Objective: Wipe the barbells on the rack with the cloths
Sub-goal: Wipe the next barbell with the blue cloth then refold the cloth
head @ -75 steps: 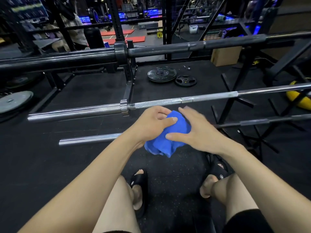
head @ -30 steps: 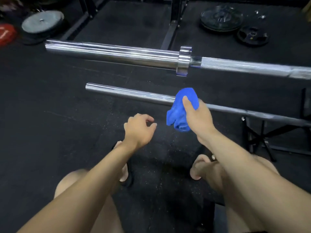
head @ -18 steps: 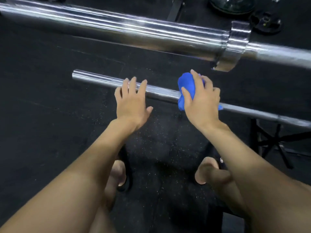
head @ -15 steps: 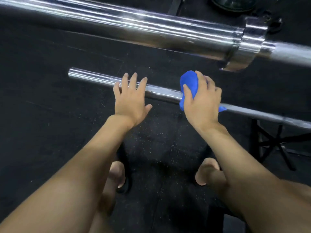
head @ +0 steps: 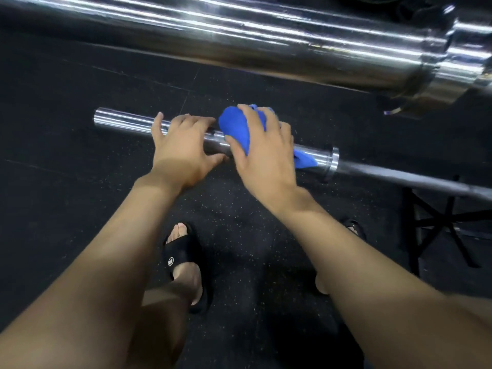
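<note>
The lowest barbell (head: 125, 123) runs across the middle of the view, its chrome sleeve ending at the left. My right hand (head: 262, 153) grips a bunched blue cloth (head: 235, 127) and presses it onto that sleeve, left of the collar (head: 332, 162). A tail of cloth hangs by the collar. My left hand (head: 183, 149) wraps the sleeve just left of the cloth, fingers over the top, thumb beneath. A second, thicker-looking chrome barbell (head: 239, 35) crosses the top of the view, close to the camera.
Black speckled rubber floor (head: 66, 182) lies under everything. My feet in black sandals (head: 183, 259) stand below the bar. A black rack leg (head: 426, 227) stands at the right under the bar's shaft.
My head has dropped closer to the bars. My left hand went from flat against the sleeve to curled around it. My right hand with the cloth stays on the sleeve beside it.
</note>
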